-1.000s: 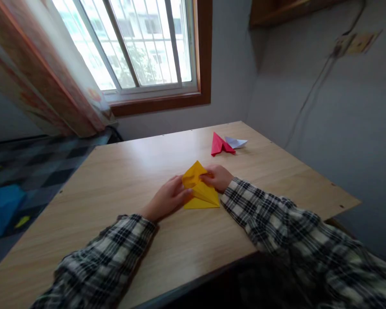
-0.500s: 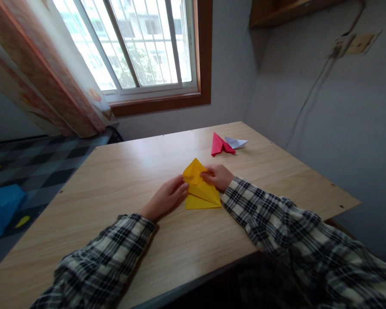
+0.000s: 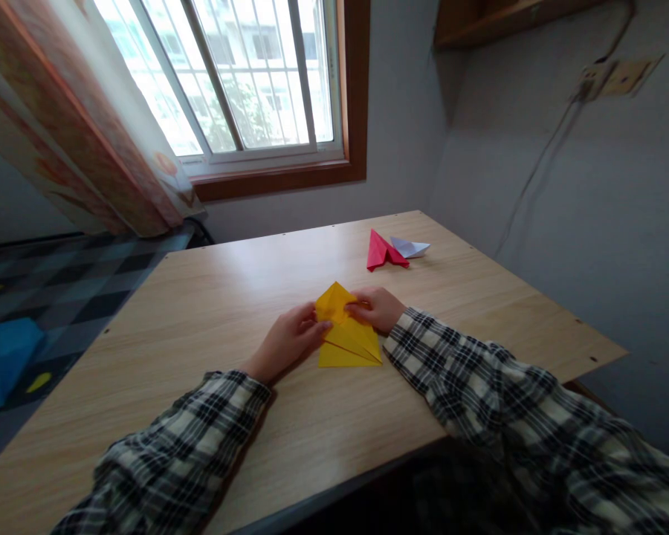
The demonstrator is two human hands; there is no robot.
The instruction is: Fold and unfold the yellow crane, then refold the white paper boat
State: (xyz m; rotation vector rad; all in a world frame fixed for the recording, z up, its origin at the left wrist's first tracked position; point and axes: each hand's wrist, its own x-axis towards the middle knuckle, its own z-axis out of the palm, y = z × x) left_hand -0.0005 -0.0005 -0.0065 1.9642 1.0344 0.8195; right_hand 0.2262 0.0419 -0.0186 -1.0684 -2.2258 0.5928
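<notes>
A folded sheet of yellow paper (image 3: 350, 343) rests on the wooden table between my hands, its pointed end toward the window and a straight edge toward me. My left hand (image 3: 290, 338) pinches its left edge, thumb on top and fingers beneath or behind. On the other side, my right hand (image 3: 379, 306) grips the upper right edge, with the thumb pressed onto the paper. Diagonal creases and a layered flap show on the lower half. The undersides of the fingers are partly hidden.
Farther back on the table (image 3: 228, 275) lie a red folded paper plane (image 3: 384, 253) and a white paper boat (image 3: 411, 247), close together. At far left, a blue paper piece (image 3: 5, 360) sits on a checked cloth (image 3: 89, 282). A window (image 3: 245, 89) stands beyond.
The yellow paper's pointed top has come down slightly toward me and looks flatter. My left thumb has shifted a little lower on the paper. The red and white pieces stay put.
</notes>
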